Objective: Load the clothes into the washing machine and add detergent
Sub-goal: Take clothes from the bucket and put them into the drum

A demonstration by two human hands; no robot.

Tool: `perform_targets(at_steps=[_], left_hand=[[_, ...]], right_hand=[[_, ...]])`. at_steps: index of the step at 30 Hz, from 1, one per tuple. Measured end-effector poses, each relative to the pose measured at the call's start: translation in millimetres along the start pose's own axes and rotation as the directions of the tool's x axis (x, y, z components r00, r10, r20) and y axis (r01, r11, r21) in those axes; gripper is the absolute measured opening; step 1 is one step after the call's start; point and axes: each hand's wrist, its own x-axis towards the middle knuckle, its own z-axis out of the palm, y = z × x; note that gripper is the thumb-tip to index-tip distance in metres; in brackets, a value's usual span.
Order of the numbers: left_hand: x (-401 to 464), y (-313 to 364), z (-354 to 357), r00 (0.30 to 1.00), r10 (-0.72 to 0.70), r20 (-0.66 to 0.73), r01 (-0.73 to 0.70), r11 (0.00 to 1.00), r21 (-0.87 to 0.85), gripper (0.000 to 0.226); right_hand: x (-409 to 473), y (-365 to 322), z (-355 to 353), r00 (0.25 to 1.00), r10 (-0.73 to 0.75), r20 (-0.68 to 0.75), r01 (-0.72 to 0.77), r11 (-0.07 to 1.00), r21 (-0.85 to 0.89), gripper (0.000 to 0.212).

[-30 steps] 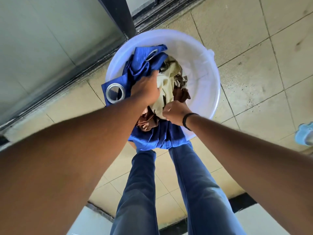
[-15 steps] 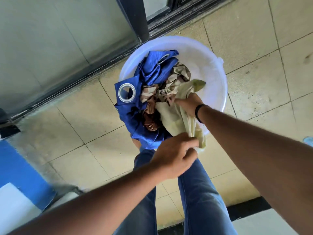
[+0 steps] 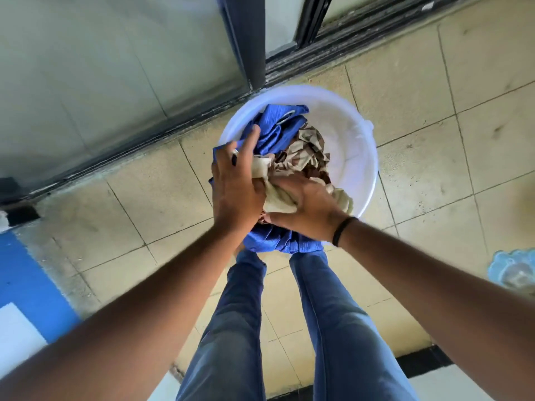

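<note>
A white plastic tub (image 3: 357, 131) stands on the tiled floor, filled with clothes. A blue curtain with metal eyelets (image 3: 273, 131) drapes over the tub's near and left rim. A brown patterned cloth (image 3: 311, 153) lies in the middle. A pale yellow-green cloth (image 3: 279, 198) sits between my hands. My left hand (image 3: 236, 180) reaches over the left of the pile, fingers spread on the blue curtain. My right hand (image 3: 304, 208) grips the pale cloth from the right. No washing machine or detergent is visible.
A glass sliding door with a dark frame (image 3: 246, 39) runs behind the tub. My legs in blue jeans (image 3: 318, 314) stand just before it. A blue and white surface (image 3: 20, 299) sits at the lower left. A pale blue object (image 3: 512, 269) lies at the right edge.
My left hand has moved from near my legs forward onto the left of the pile. My right hand has bunched the pale cloth closer to the left hand. The view has shifted right.
</note>
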Motion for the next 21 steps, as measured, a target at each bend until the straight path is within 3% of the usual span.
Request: perform_targets(at_steps=[3, 5, 9, 11, 13, 16, 18, 21], left_hand=[[-15.5, 8.5, -46.4, 0.965, 0.234, 0.120, -0.252, 0.953, 0.167, 0.022], [-38.6, 25.1, -88.7, 0.945, 0.273, 0.179, -0.302, 0.939, 0.161, 0.006], [-90.2, 67.5, -175.8, 0.922, 0.352, 0.162, -0.373, 0.920, 0.123, 0.010], [-117.5, 90.9, -214.1, 0.913, 0.386, 0.134, -0.401, 0.909, 0.113, 0.027], [-141.2, 112.9, -239.2, 0.892, 0.447, 0.062, -0.451, 0.886, 0.106, 0.032], [-177.2, 152.8, -281.0, 0.864, 0.499, -0.067, -0.491, 0.865, 0.102, 0.033], [-192.8, 171.3, -296.6, 0.868, 0.485, -0.104, -0.481, 0.874, 0.065, 0.029], [-211.0, 188.8, -309.1, 0.889, 0.450, -0.079, -0.454, 0.891, -0.029, 0.026]], right_hand=[[-40.9, -24.5, -13.9, 0.990, -0.088, -0.111, 0.074, 0.990, -0.121, 0.069], [-73.3, -52.7, -31.5, 0.981, -0.062, -0.186, 0.029, 0.984, -0.176, 0.081], [-132.6, -102.9, -60.9, 0.930, -0.061, -0.363, -0.089, 0.919, -0.383, 0.086], [-156.9, -123.2, -68.7, 0.892, -0.053, -0.448, -0.154, 0.898, -0.412, 0.087], [-172.4, -144.1, -73.6, 0.837, -0.019, -0.546, -0.184, 0.931, -0.315, 0.089], [-196.9, -188.9, -78.2, 0.769, 0.000, -0.640, -0.099, 0.988, -0.119, 0.089], [-209.6, -208.3, -74.4, 0.773, -0.027, -0.634, -0.012, 0.998, -0.058, 0.085], [-224.4, -219.9, -69.4, 0.860, -0.074, -0.505, 0.039, 0.996, -0.079, 0.074]])
